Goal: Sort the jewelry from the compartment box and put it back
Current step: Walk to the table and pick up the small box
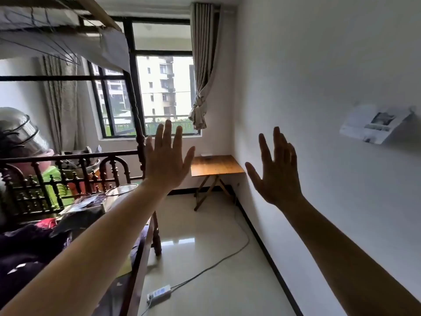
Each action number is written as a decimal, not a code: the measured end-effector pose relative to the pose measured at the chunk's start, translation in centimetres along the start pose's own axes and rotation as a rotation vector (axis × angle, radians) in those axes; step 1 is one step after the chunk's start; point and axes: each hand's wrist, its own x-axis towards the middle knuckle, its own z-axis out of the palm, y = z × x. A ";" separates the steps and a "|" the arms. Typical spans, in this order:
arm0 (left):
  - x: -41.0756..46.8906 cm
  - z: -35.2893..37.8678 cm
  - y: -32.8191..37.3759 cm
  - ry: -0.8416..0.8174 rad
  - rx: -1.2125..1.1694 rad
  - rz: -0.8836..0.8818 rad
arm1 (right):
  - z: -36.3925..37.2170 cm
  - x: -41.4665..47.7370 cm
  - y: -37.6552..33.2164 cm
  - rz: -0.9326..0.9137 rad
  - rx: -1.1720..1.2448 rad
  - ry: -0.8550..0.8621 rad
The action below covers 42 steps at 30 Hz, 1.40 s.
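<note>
My left hand (167, 158) is raised in front of me, fingers spread and pointing up, holding nothing. My right hand (276, 172) is raised beside it at the same height, also spread and empty. Both arms stretch forward over the floor. No compartment box and no jewelry is in view.
A small wooden folding table (216, 166) stands in the far corner under the window (159, 87). A dark wooden bed frame (68, 169) piled with clothes fills the left. A power strip (158, 294) with its cable lies on the tiled floor. White wall on the right carries a paper (373, 124).
</note>
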 end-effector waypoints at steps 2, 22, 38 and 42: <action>1.9 1.8 0.3 -0.020 0.029 0.026 | 2.1 1.8 1.6 0.002 0.021 -0.014; 20.8 29.7 -17.2 -0.026 0.056 -0.065 | 42.7 19.5 1.8 -0.102 0.116 -0.144; 40.7 62.9 -22.9 -0.204 0.052 -0.102 | 75.1 31.5 12.8 -0.015 0.144 -0.232; 46.7 70.0 -24.4 -0.237 0.089 -0.083 | 83.8 36.7 16.1 -0.026 0.174 -0.264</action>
